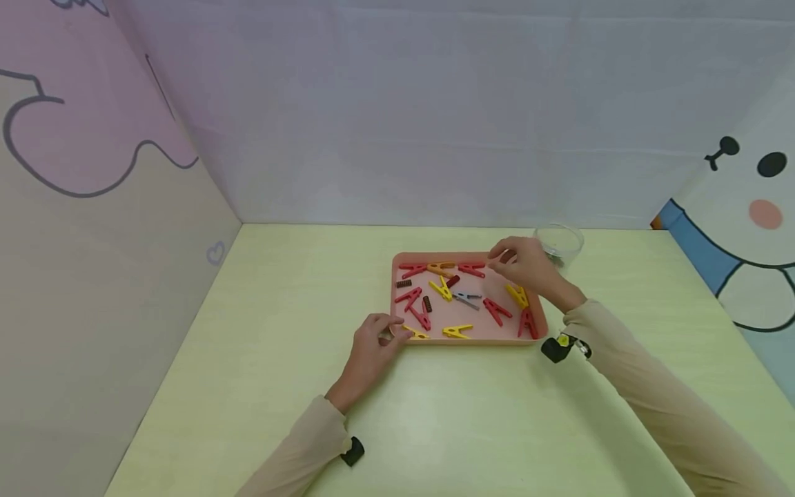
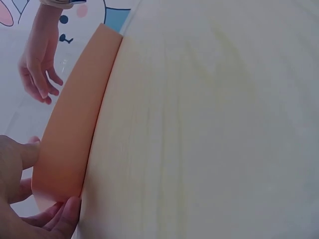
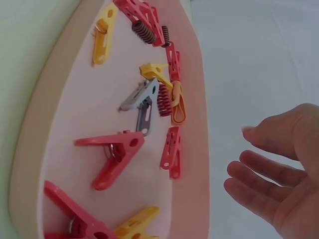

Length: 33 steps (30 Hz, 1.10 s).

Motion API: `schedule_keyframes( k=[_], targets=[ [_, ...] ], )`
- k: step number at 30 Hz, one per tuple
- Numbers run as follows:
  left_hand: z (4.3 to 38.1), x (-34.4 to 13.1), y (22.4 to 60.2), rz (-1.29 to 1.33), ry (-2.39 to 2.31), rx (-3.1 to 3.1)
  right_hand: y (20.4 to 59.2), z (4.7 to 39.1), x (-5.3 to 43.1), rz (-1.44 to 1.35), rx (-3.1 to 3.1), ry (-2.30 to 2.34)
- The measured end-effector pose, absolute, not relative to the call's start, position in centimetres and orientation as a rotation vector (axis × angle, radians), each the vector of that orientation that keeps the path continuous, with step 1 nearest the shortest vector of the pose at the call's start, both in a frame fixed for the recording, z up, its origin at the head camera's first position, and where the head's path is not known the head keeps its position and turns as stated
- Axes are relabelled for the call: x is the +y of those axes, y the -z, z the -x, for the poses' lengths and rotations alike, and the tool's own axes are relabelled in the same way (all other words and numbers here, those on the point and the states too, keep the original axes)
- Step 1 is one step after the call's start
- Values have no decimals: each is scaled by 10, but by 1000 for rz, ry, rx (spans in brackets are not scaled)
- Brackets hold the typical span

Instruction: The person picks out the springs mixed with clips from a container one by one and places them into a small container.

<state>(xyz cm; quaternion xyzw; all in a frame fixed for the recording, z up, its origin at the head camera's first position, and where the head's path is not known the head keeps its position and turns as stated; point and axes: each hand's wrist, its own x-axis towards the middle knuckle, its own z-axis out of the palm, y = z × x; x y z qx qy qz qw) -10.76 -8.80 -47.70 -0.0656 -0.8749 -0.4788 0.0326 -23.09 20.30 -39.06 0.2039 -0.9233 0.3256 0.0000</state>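
Note:
A shallow pink tray (image 1: 472, 342) holds several red clothespins (image 3: 119, 154), yellow clothespins (image 1: 457, 331), an orange one (image 3: 178, 107) and a grey one (image 1: 467, 299). Dark brown springs (image 3: 143, 31) and a red spring (image 3: 164, 99) lie among them. My left hand (image 1: 373, 352) grips the tray's near left corner; in the left wrist view its thumb is at the rim and its fingers (image 2: 65, 219) are low against the outer wall. Over the far right part of the tray, my right hand (image 1: 528, 266) hovers with relaxed fingers and nothing between them.
A clear round bowl (image 1: 559, 241) stands behind the right hand, at the table's back edge. The pale table (image 1: 298, 310) meets a white cloth wall (image 1: 397, 124) at the back. Printed panels (image 1: 733, 207) flank both sides.

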Motion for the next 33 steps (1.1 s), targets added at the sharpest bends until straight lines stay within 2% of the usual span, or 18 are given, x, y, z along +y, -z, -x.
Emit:
schedule_keyframes(
  k=[19, 33],
  targets=[
    [108, -88, 474, 192, 1443, -2721, 409, 234, 181, -560, -3039, -1007],
    [108, -88, 474, 175, 1443, -2727, 413, 233, 169, -487, -3146, -700]
  ],
)
